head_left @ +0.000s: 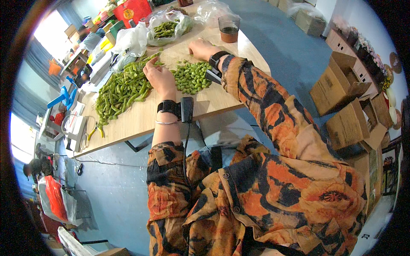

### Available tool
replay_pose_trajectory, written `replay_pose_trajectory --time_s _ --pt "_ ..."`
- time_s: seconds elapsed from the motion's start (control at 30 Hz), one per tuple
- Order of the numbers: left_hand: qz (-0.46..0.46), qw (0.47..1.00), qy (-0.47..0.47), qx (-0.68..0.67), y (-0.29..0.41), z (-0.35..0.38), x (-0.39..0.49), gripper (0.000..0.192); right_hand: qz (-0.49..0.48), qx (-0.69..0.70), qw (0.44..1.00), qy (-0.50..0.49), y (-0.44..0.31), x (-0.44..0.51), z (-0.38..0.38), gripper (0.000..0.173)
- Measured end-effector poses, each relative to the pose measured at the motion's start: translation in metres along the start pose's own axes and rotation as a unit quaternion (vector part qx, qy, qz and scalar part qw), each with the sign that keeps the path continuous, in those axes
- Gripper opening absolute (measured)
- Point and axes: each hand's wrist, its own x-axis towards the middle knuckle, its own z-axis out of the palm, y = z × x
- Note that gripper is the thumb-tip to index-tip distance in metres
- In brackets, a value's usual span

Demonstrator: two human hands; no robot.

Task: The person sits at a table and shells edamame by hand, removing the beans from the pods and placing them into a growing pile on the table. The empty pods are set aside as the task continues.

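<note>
My left hand (pixel 160 76) is at the right edge of a large heap of green bean pods (pixel 123 88), its fingers bent by the pods; whether it grips one cannot be told. To its right lies a pile of shelled green beans (pixel 192 76) on the light wooden table (pixel 137 123). Just beyond that pile is my right hand (pixel 203 49), fingers curled and tips turned away, so what it may hold is hidden. A clear plastic bag (pixel 150 37) with pods or shells (pixel 166 29) stands open farther back. Both wrists wear black straps with small devices.
A clear cup of dark liquid (pixel 229 30) stands near the table's right edge. White plastic bags (pixel 129 40) and a red bag (pixel 133 12) lie at the back. Yellow-handled pliers (pixel 96 130) and a white power strip (pixel 76 128) are at the left. Cardboard boxes (pixel 333 83) stand on the floor.
</note>
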Motion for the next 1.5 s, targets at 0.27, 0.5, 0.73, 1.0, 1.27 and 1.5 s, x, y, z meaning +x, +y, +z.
replay_pose_trajectory --time_s 0.27,0.5,0.73,1.0,1.27,1.5 --pt "0.066 0.946 -0.127 0.291 -0.009 -0.003 -0.004 0.021 0.028 0.119 0.985 0.123 0.002 -0.030 -0.016 0.022" --pt "0.087 0.942 -0.138 0.293 -0.007 -0.004 -0.007 0.014 0.020 0.261 0.945 0.196 -0.010 -0.065 -0.012 0.024" --pt "0.044 0.991 0.073 0.103 -0.002 -0.007 0.005 0.026 0.031 0.395 0.891 0.220 -0.009 -0.063 -0.004 0.024" --pt "0.074 0.978 0.065 0.185 0.002 -0.005 0.004 0.031 -0.001 0.400 0.902 0.160 -0.006 -0.066 -0.005 0.026" --pt "0.234 0.954 -0.173 0.076 0.003 0.006 0.000 0.018 -0.004 0.389 0.907 0.161 -0.009 -0.066 -0.002 0.024" --pt "0.192 0.949 -0.245 0.054 0.021 0.001 -0.008 0.020 -0.054 0.389 0.909 0.137 -0.012 -0.072 -0.009 0.022"
